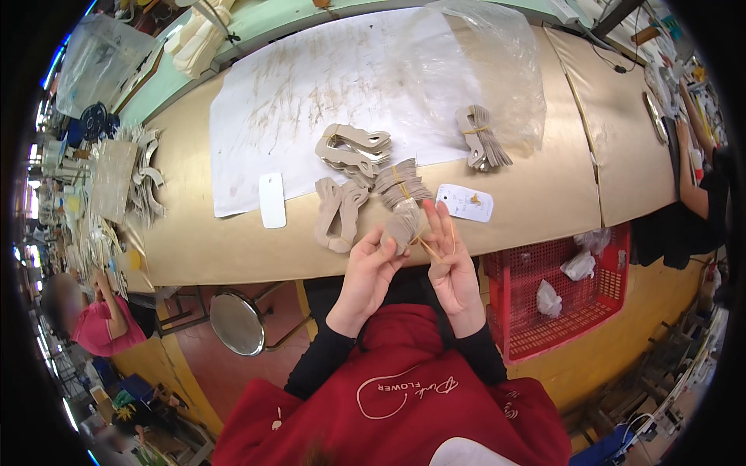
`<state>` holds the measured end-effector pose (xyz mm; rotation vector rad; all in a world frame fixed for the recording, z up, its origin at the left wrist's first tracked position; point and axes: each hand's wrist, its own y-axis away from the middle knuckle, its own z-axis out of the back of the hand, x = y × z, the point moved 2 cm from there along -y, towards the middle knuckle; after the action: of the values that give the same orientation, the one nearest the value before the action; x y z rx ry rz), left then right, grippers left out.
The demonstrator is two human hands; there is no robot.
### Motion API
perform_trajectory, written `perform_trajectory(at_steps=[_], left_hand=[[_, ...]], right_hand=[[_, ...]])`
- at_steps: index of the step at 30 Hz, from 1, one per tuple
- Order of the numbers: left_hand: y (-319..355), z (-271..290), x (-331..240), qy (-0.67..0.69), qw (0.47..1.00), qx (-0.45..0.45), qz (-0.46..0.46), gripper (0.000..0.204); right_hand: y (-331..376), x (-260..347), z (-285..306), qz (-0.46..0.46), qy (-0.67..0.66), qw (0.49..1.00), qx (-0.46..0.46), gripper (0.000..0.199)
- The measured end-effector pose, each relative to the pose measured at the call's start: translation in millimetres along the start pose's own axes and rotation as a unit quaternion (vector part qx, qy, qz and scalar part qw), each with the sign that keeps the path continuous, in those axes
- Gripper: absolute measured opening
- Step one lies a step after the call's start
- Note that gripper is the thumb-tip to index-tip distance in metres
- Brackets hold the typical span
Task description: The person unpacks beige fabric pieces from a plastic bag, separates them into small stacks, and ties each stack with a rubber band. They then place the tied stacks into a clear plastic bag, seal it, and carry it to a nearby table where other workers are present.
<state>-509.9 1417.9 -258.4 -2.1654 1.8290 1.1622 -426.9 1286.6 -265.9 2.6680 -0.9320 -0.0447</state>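
grey stack (pixel 402 227) pinched in the left hand (pixel 370 272), rubber band (pixel 427 248) held in the right hand (pixel 454 276), banding apparently unfinished, while a farther bundle (pixel 484 141) sits already banded.

White letters (pixel 417 385) are printed on the front of the red top (pixel 404 431), low in the middle of the frame, with one word made in curly letters and one in plain capitals, and a thin white curved line (pixel 359 394) is drawn beside them. Farther right on the same top, small white marks (pixel 510 410) are seen, but they are too tiny to be read. On the white card (pixel 457 208), right of the frame's middle, small writing is seen but cannot be made out.
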Motion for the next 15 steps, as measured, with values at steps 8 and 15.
perform_trajectory(at_steps=[8, 15], left_hand=[[6, -6, -23, -0.475, 0.867, 0.04, -0.149, 0.039], [6, -7, -26, -0.608, 0.764, 0.124, -0.18, 0.038]], right_hand=[[-2, -3, -4, 0.069, 0.414, 0.904, 0.081, 0.077], [0, -10, 13, 0.09, 0.515, 0.852, 0.017, 0.038]])
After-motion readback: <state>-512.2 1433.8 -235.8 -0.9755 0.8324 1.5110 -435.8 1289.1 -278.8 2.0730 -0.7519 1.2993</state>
